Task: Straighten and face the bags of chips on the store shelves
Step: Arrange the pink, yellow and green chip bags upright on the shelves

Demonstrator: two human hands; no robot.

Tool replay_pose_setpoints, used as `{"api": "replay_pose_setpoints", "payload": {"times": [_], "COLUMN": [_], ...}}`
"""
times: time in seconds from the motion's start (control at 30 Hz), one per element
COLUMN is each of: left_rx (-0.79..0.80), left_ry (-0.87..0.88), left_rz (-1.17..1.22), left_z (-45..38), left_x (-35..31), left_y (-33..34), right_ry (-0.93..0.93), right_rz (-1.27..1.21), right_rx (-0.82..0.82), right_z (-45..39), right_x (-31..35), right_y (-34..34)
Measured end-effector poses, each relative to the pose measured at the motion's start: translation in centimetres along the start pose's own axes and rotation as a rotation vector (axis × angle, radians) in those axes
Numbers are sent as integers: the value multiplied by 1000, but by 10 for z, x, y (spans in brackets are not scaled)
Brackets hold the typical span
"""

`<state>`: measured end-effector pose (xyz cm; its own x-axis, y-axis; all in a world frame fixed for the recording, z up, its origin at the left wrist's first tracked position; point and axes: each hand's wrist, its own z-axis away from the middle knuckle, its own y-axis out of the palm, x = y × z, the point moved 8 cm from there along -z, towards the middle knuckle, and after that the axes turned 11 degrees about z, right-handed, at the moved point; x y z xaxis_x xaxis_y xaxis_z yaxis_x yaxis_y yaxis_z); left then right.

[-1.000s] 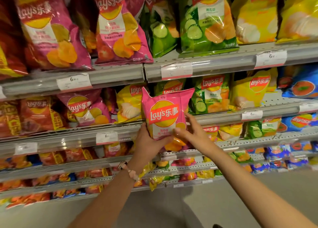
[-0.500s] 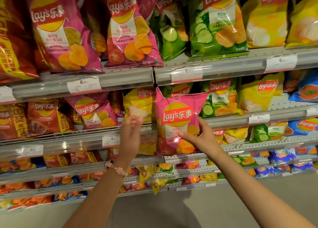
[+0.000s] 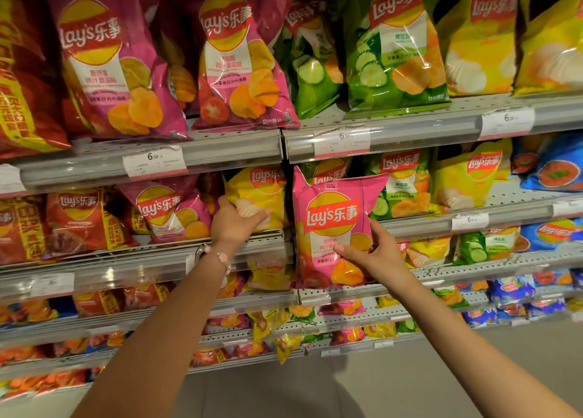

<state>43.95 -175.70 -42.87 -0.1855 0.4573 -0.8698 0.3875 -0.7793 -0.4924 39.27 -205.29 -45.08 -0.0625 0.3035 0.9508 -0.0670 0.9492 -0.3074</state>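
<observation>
Gripping the small pink foil chip bag (image 3: 331, 228) upright at its lower right, right hand (image 3: 375, 256); left hand (image 3: 235, 223), apart, clasps a yellow foil chip bag (image 3: 258, 193) on the grey metal shelf (image 3: 252, 241).

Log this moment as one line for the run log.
left hand: on yellow bag, second shelf | right hand: holds pink bag in front of shelf | phase: facing bags
</observation>
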Motion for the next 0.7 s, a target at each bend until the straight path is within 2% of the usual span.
{"api": "replay_pose_setpoints", "payload": {"times": [0.2,0.4,0.7], "left_rx": [-106,-73,-49], "left_ry": [69,98,44], "left_rz": [105,213,370], "left_z": [6,22,90], "left_x": [2,4,32], "left_y": [-14,-27,-66], "right_ry": [23,-10,-65], "right_rz": [30,78,121], "right_rx": [-37,-42,-63], "right_z": [-2,-1,-11], "right_x": [2,9,20], "right_y": [-3,-3,11]}}
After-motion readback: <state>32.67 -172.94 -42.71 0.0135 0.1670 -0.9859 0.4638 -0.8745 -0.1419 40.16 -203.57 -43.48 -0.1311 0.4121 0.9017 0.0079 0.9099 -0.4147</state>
